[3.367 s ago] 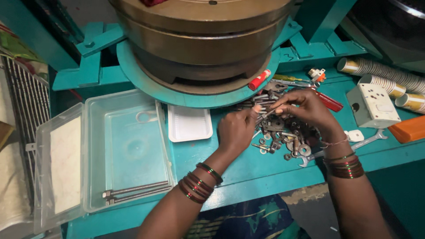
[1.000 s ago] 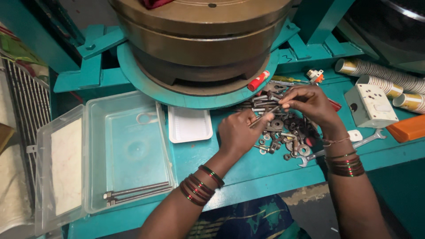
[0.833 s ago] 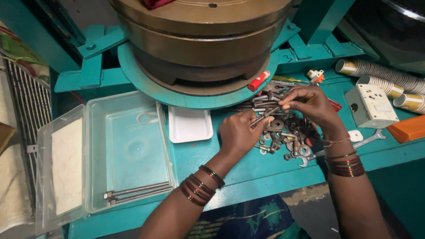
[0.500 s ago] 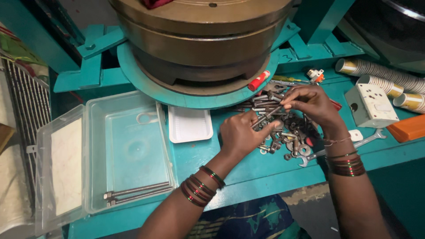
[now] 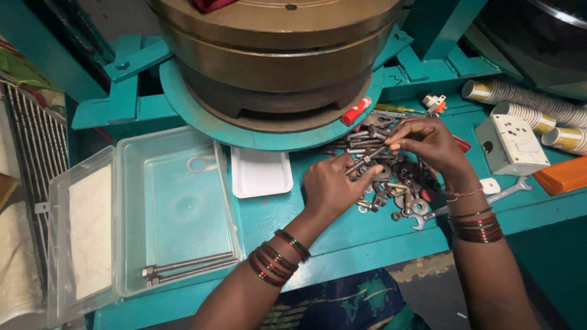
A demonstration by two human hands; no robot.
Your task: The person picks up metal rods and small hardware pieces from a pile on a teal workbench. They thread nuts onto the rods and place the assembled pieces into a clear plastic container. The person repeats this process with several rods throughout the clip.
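Both my hands pinch one bolt (image 5: 365,160) over the pile of bolts and nuts (image 5: 391,183) on the counter (image 5: 342,235): left hand (image 5: 333,186) closed on one end, right hand (image 5: 428,140) on the other.

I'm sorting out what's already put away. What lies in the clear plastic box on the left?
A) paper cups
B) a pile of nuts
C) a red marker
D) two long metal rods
D: two long metal rods lie along the near edge of the clear plastic box.
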